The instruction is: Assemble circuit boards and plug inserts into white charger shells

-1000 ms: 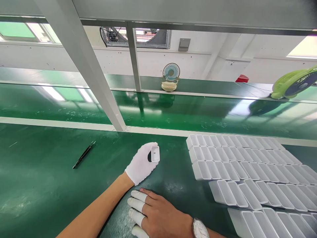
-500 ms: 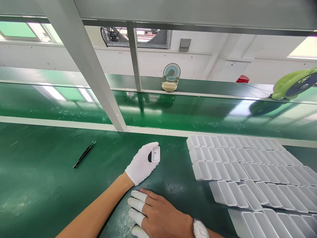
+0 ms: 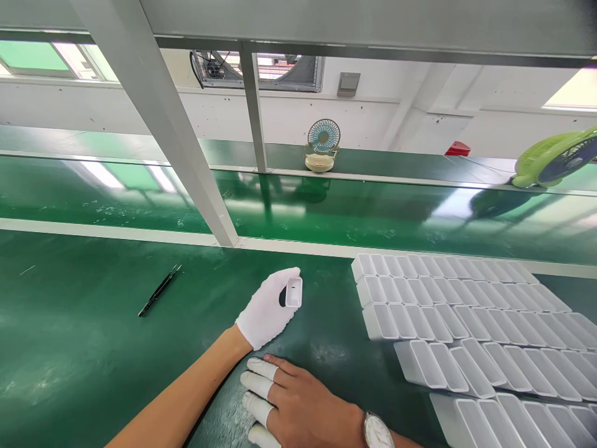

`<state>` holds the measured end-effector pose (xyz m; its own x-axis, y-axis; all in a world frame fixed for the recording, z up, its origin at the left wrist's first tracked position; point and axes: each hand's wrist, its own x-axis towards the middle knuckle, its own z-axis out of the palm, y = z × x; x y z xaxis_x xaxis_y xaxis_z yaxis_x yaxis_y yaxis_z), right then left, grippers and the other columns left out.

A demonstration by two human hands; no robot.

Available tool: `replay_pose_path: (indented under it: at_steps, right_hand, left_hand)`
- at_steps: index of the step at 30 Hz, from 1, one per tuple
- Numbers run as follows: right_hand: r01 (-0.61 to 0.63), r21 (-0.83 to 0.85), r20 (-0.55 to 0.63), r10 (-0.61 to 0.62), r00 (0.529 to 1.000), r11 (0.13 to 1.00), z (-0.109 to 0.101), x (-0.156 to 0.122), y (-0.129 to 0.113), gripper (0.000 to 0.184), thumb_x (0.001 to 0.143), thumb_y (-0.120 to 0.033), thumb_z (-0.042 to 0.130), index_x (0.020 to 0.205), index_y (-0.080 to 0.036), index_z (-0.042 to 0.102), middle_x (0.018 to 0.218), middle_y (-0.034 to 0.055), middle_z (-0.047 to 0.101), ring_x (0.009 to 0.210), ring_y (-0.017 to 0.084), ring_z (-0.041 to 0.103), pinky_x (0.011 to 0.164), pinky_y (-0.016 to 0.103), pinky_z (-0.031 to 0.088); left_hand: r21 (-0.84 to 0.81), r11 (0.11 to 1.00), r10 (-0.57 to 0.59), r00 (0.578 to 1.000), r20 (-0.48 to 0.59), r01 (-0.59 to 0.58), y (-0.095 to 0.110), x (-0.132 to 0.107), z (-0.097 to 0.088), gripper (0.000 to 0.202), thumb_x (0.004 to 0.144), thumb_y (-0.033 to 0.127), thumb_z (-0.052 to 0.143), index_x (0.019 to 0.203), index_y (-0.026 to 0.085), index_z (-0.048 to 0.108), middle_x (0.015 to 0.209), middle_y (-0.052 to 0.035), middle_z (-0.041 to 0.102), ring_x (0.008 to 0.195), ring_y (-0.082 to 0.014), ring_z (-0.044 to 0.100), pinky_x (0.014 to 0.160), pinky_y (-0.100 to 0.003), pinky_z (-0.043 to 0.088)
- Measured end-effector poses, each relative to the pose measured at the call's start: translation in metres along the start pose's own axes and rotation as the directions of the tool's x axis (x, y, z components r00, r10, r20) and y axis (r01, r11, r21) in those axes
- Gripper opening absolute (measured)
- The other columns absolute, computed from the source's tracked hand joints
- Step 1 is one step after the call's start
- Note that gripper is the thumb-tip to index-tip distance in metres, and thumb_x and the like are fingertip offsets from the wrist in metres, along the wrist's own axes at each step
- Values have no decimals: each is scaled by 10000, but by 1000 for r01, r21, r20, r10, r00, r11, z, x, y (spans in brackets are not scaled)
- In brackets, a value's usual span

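Note:
My left hand, in a white glove, grips a small white plastic box between thumb and fingers. The box's open side faces me, and a small dark slot shows inside it. Below and to the right, my right hand lies palm down on the green table, fingers stretched out, with white covers on several fingertips. Nothing shows in it. A pair of black tweezers lies on the table left of my gloved hand.
Rows of white boxes stand close together on the right. A sloping grey post meets the pale rail behind my hands. A small fan, a green fan and a red object stand on the far ledge.

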<state>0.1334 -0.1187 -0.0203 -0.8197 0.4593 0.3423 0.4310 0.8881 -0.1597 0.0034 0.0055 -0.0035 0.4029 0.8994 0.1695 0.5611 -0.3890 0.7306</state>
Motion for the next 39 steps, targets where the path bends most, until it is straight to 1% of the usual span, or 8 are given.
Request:
replay_pose_path:
  at_steps: [9,15,22,26,30,32,36,39]
  right_hand:
    - [2,-15,-9,-2,1000,1000,-1,1,1,375,1014,-386,527,1219,-110,675,1472,138,553,1426,294,425,1268,449,198]
    - [-3,12,13,3,1000,1000,0,-1,0,345,1007,-376,543,1172,-116,698,1435,148,585,1421,286,433,1254,458,239]
    - [-6,0,26,6,1000,1000,4,-1,0,342,1007,-384,534,1151,-127,708,1429,134,592,1412,287,436,1246,469,248]
    - [3,-3,12,-3,1000,1000,5,-1,0,335,1010,-375,522,1123,-127,718,1420,143,595,1376,294,474,1226,470,280]
    - [1,-6,9,0,1000,1000,6,-2,0,350,1006,-385,530,1156,-122,706,1411,147,601,1375,296,473,1217,465,300]
    - [-1,-7,6,1,1000,1000,6,-2,0,352,1010,-383,522,1159,-121,704,1402,146,610,1348,287,500,1222,465,291]
    - [-7,-3,2,7,1000,1000,5,0,0,384,1013,-378,516,1249,-114,664,1479,149,542,1359,292,489,1223,469,289]
    - [-1,-9,-6,1,1000,1000,5,0,0,391,1015,-383,511,1250,-107,657,1451,151,565,1376,302,470,1228,467,280]
  left_hand:
    - [5,1000,15,1000,6,-16,0,0,-1,680,811,97,628,1430,328,469,1442,-7,569,1344,-232,529,1161,-428,433]
    - [-7,998,70,998,9,-70,2,-1,-1,655,838,95,595,1442,306,452,1456,-28,556,1363,-230,512,1181,-436,408]
    - [-10,999,47,998,42,-47,2,1,-1,708,764,173,746,1402,278,458,1464,-50,534,1379,-260,487,1193,-462,385]
    - [11,995,95,995,40,-95,1,0,-1,668,816,153,671,1427,286,439,1460,-59,534,1380,-257,485,1181,-463,398]
    - [32,992,121,992,36,-122,-1,-1,0,703,823,124,632,1468,279,401,1482,-69,522,1390,-262,478,1187,-471,391]
    - [34,993,112,993,37,-113,-2,-1,1,725,824,134,633,1487,281,380,1498,-64,512,1403,-261,468,1194,-465,385]
    - [31,997,75,995,66,-77,-2,0,2,765,838,168,629,1529,282,322,1516,-57,502,1412,-254,463,1193,-444,388]
    - [29,998,60,996,73,-62,-2,0,1,768,844,178,620,1539,281,311,1525,-53,495,1420,-250,457,1196,-436,382]
